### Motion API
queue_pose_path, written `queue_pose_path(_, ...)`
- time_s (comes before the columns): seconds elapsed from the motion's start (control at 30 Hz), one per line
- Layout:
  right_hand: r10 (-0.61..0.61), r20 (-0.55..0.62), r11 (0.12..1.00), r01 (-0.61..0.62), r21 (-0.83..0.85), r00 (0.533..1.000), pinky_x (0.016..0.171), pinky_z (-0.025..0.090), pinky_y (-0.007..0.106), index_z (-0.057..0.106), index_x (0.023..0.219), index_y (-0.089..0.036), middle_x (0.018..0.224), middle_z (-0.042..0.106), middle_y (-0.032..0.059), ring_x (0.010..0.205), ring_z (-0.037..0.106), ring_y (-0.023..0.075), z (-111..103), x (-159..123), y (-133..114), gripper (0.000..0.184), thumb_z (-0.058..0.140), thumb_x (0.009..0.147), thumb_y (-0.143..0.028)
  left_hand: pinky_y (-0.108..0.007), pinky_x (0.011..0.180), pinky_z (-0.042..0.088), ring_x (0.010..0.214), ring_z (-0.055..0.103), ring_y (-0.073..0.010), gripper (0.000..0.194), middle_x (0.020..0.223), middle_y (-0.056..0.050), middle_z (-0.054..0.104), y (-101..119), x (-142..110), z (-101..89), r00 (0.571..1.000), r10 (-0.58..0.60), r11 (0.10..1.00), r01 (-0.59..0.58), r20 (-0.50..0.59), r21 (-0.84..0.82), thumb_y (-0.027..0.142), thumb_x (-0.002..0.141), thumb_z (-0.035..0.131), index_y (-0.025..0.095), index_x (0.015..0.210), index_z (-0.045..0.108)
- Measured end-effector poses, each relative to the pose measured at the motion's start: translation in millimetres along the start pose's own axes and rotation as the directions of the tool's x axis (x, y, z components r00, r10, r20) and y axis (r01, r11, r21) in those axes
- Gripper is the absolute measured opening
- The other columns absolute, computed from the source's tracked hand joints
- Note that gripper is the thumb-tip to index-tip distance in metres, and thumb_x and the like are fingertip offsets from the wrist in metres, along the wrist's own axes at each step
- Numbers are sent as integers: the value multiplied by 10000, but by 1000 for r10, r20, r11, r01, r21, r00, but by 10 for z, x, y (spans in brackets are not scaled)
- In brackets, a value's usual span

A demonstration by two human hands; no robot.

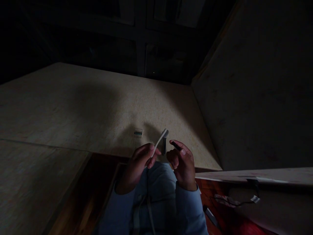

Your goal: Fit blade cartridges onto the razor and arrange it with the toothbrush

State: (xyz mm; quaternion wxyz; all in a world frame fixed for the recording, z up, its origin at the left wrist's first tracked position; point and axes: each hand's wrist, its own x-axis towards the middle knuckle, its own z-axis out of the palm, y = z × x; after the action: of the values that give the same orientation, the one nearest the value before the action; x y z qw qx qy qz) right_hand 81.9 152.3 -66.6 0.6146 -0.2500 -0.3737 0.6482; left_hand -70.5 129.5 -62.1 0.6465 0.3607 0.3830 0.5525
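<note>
My left hand (144,158) pinches the lower end of a slim white curved handle with a pale grey head (160,138), shaped like a razor. It tilts up and to the right. My right hand (182,161) holds a small dark flat bar (176,146) between thumb and fingers, a little right of the white handle and apart from it. Between the hands, a narrow dark grey strip-like object (164,147) lies on the table. A small clear case with a teal stripe (138,133) rests to the left, beyond my left hand. Dim light hides finer detail.
The pale table (137,101) stretches ahead and left, with a panel (256,98) rising along its right side. A second pale surface (36,182) lies at lower left. At lower right are a cable (241,204) and a grey object (211,216) near the floor.
</note>
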Motion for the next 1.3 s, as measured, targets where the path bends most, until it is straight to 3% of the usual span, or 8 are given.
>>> queue_pose_path(0.13,22,48,1000,-23,16,999,481,301,204,765,1061,-179,444,478,-53,405,350,54,35,-21,43,306,738,865,-412,-198,408,335,444,493,-69,426,722,10,576,-23,21,-29,983,-116,976,140,145,-167,484,789,793,134,920,590)
queue_pose_path(0.27,28,44,999,-29,20,999,490,305,208,765,1066,-178,453,487,-50,412,350,56,31,-26,50,310,730,872,-418,-166,407,354,471,503,-66,477,747,7,605,-31,48,-42,964,-162,935,218,209,-280,361,765,827,156,1120,582)
queue_pose_path(0.4,17,12,1000,-18,26,1000,488,299,209,764,1073,-180,452,479,-55,407,346,53,19,-15,39,306,721,877,-412,-123,362,238,388,281,-15,416,580,66,455,-25,55,-98,947,-208,886,289,246,-363,436,777,818,143,978,602)
queue_pose_path(0.5,24,-5,1000,-24,20,1000,483,288,207,761,1082,-178,454,473,-58,406,343,49,9,-6,38,313,718,877,-411,-124,335,185,378,134,-19,425,517,97,311,-1,40,-149,918,-237,848,355,320,-392,502,802,784,166,807,525)
queue_pose_path(0.67,38,17,999,-39,21,999,483,286,209,750,1120,-181,453,475,-62,401,336,51,3,-9,41,314,713,876,-375,-132,333,128,383,95,-22,503,522,100,246,19,-7,-103,894,-252,872,375,370,-315,556,820,744,174,738,428)
queue_pose_path(0.97,53,38,998,-54,31,998,479,321,217,763,1094,-196,424,465,-66,379,339,63,26,-29,46,302,726,855,-377,-160,371,145,393,182,-25,561,536,89,274,-58,-24,91,975,-140,989,147,172,-26,671,843,643,172,727,416)
queue_pose_path(1.23,81,-10,997,-82,-17,997,398,215,191,750,1097,-159,422,455,-66,356,311,54,14,-16,31,372,738,835,-422,-200,403,122,440,177,-40,581,565,82,278,-8,-95,151,934,-226,974,207,276,97,726,829,612,172,773,446)
queue_pose_path(1.3,79,4,997,-79,-5,997,399,221,190,752,1093,-162,421,455,-67,355,304,51,17,-18,39,365,739,837,-422,-209,408,127,443,189,-43,588,561,78,284,3,-100,179,949,-207,977,189,235,100,732,823,611,172,753,446)
